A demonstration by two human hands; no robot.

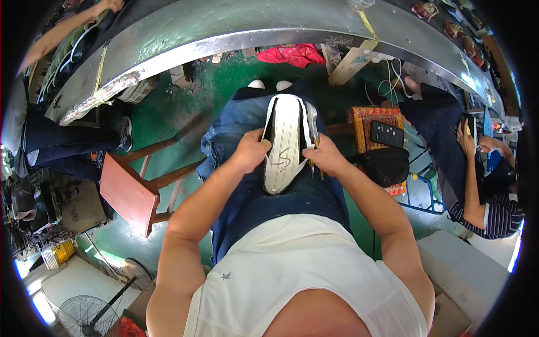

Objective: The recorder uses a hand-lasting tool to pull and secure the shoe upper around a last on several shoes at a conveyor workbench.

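Note:
Across my lap, over the blue jeans, lies a shoe upper on a last, bottom up, with a white insole board [286, 140] showing. A dark hand-drawn scrawl marks the board, and the upper's pale edge stands up around it. My left hand [251, 151] is closed on the shoe's left edge, thumb on the rim. My right hand [325, 155] is closed at the right edge, its thumb against the upper's rim. Metal pliers [312, 121] lie along that side, their handles running into my right hand; its fingers partly hide them.
A metal-edged workbench [236, 36] curves across the front. To the right, a patterned stool [359, 119] bears a black phone [387, 135] and a black pouch [386, 167]. On the left stands a wooden chair [129, 188]. Co-workers sit at both sides; a fan [88, 314] stands lower left.

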